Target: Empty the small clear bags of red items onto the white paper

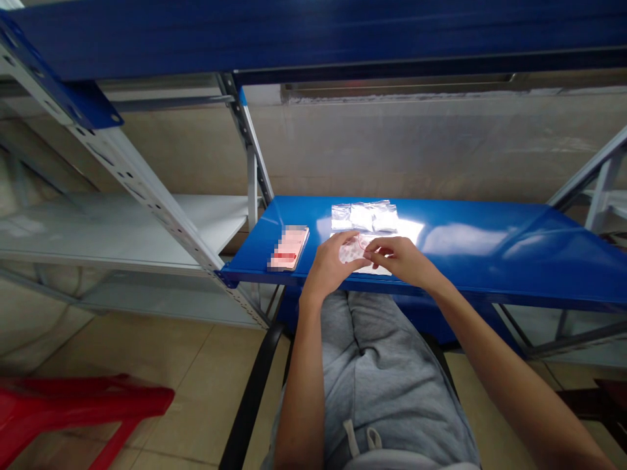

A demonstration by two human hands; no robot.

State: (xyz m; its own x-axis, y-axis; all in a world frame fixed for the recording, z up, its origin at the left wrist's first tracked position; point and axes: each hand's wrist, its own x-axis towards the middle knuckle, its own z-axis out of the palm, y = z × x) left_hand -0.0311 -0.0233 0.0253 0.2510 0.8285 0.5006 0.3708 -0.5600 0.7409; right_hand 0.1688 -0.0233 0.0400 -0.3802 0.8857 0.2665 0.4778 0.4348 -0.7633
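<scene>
A thin red cord [360, 243] shows as a small curve between my two hands. My left hand [329, 264] is curled round in a C, its index fingertip at the cord's upper end and its thumb reaching my right fingertips. With fingers pinched together, my right hand [399, 258] grips the cord's lower end. Beneath them lies a whitish sheet or bag [349, 252] with a spotted look, partly covered by my hands. Just behind, several clear plastic bags [375, 217] lie in a row; glare hides what they contain.
A phone [289, 248] with a blurred screen lies left on the blue shelf [470, 261]. A blue beam [313, 39] crosses overhead, and a metal upright [132, 176] stands to the left. A red plastic stool [88, 405] is on the floor at lower left.
</scene>
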